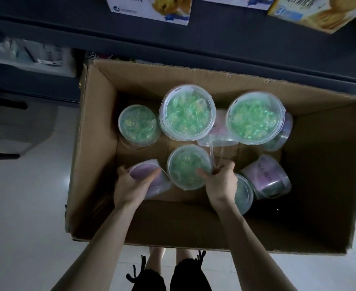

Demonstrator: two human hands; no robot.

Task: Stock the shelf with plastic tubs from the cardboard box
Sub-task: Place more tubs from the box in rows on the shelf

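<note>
Plastic tubs [187,114], clear-lidded, green contents, purple walls, in cardboard box [97,122]; I see left hand [131,183] gripping tipped tub [141,172], right hand [219,179] pinching clear handle [211,152].

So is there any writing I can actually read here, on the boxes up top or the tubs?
On the yellow biscuit box: Chinese characters, cropped at the top, seemingly "高纤消化饼".
On the white and blue box: characters cut off by the frame, unreadable.
On the tipped purple tub at right: pale characters, too blurred to read.
On the shelf-edge tag: too small to read.
</note>
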